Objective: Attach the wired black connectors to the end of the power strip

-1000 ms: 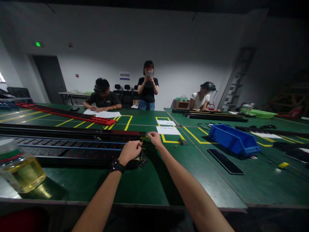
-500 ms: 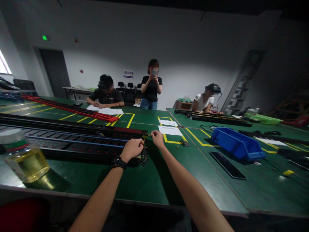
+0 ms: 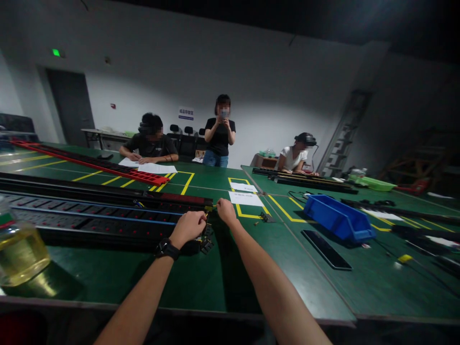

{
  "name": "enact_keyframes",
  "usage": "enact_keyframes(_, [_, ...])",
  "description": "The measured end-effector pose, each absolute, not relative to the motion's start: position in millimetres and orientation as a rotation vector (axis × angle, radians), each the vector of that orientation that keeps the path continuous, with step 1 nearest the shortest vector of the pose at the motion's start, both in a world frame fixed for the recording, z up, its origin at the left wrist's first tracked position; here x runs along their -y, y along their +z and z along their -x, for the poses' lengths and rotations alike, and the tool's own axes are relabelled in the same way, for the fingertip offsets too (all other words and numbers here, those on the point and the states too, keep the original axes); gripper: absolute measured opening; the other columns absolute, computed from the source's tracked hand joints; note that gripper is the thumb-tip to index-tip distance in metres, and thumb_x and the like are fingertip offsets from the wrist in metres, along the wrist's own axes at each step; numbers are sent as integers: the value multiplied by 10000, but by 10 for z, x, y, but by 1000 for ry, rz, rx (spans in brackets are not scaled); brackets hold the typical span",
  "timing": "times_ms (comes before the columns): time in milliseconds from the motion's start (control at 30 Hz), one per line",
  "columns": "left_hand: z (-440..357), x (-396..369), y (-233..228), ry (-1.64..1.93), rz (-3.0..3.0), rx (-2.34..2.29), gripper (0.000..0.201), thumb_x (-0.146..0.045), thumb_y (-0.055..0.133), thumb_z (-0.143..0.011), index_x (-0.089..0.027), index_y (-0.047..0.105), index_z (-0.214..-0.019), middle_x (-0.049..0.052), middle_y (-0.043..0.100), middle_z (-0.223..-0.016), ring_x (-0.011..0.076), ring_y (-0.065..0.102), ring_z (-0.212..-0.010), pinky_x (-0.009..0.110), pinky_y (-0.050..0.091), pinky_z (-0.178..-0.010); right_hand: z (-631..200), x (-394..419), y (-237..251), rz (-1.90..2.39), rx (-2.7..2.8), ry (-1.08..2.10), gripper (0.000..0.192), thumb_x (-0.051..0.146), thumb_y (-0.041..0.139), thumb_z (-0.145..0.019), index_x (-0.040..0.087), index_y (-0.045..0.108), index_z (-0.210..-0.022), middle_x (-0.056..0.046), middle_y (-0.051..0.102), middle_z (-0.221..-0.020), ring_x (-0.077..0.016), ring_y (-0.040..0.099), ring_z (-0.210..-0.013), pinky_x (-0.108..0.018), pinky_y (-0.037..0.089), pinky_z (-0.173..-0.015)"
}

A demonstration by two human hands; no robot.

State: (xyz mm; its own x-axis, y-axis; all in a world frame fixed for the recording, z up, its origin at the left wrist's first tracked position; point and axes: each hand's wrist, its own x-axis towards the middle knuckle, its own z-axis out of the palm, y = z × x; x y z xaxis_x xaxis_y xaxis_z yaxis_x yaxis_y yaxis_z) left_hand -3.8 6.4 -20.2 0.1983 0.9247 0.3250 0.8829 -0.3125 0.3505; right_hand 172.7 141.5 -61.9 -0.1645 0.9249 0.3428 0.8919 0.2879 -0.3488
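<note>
A long black rail assembly (image 3: 118, 229) with blue strips and rows of red dots lies on the left of the green table. At its right end my left hand (image 3: 189, 227), with a black watch on the wrist, rests with fingers curled; whatever they hold is hidden. Just past the end, my right hand (image 3: 226, 212) has its fingertips pinched together beside a small yellow piece (image 3: 209, 208) on the rail. What sits in that pinch is too small to make out. Small dark parts (image 3: 206, 245) hang at the end below my left hand.
A blue bin (image 3: 339, 220) and a dark tablet-like slab (image 3: 326, 249) lie to the right. Small loose parts (image 3: 266, 218) and paper sheets (image 3: 246, 198) are ahead. A bottle of yellow liquid (image 3: 23, 256) stands near left. Three people are across the table.
The view has swung slightly right, so things sit farther left in the picture. Both hands keep nearly the same pose at the rail's end.
</note>
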Motion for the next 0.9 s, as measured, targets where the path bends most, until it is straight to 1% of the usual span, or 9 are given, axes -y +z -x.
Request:
enact_keyframes(100, [36,-59,-193,736,-2353,-1801,257,-177,522,-901,-235,763,-966,56,798,-977,227,737,-940,276,485,-789,-1767,-1428,-615,1602,2089,122,245,211,486,-1026,199,725,-1074,-95,740,-1096,-199,660,-997,-271,438,-848])
enact_keyframes(200, [36,-59,-189,726,-2358,-1789,260,-183,518,-905,-235,763,-973,51,799,-979,222,737,-938,270,486,-785,-1859,-1415,-652,1595,1998,89,286,245,467,-1039,214,693,-1211,-90,714,-1163,-197,650,-1029,-268,444,-871])
enact_keyframes(300, [41,-68,-192,728,-2371,-1775,262,-189,516,-907,-234,766,-975,50,800,-988,221,737,-933,270,490,-790,-1992,-1384,-718,1632,1853,-37,408,171,375,-1039,194,612,-1370,-130,647,-1298,-220,600,-1158,-298,440,-958])
enact_keyframes(400, [46,-78,-192,726,-2379,-1769,261,-193,516,-908,-238,765,-971,51,800,-996,226,737,-933,275,494,-794,-2113,-1346,-779,1657,1965,-122,498,108,368,-1001,174,561,-1455,-149,602,-1401,-250,539,-1264,-339,422,-1033])
enact_keyframes(600, [45,-70,-172,720,-2381,-1774,259,-186,517,-906,-240,765,-957,49,801,-988,218,736,-918,266,496,-800,-2189,-1276,-813,1630,2201,-50,576,191,437,-988,205,457,-1564,-116,470,-1606,-261,431,-1434,-383,407,-1095])
enact_keyframes(667, [44,-69,-170,718,-2378,-1776,264,-185,516,-905,-240,768,-962,51,801,-986,217,736,-913,266,498,-802,-2199,-1245,-804,1631,2236,-1,568,222,420,-1002,219,450,-1570,-109,448,-1628,-268,424,-1450,-413,402,-1102])
enact_keyframes(767, [44,-77,-173,713,-2378,-1778,268,-195,517,-907,-239,772,-978,58,803,-999,226,738,-940,275,503,-825,-2237,-1184,-786,1682,2201,0,518,284,416,-1023,228,489,-1533,-122,493,-1593,-287,482,-1396,-455,410,-1076])
enact_keyframes(833, [44,-83,-173,713,-2379,-1774,269,-202,519,-907,-238,773,-986,59,804,-1003,230,740,-951,277,503,-828,-2277,-1145,-772,1744,2149,-21,454,318,429,-1029,217,569,-1449,-145,577,-1505,-299,531,-1332,-466,417,-1050])
enact_keyframes(900, [43,-84,-166,720,-2377,-1768,269,-207,517,-910,-238,772,-990,57,805,-1004,230,742,-953,274,501,-816,-2317,-1119,-758,1812,2115,-30,393,347,432,-1035,192,664,-1312,-165,659,-1384,-310,567,-1272,-470,420,-1031])
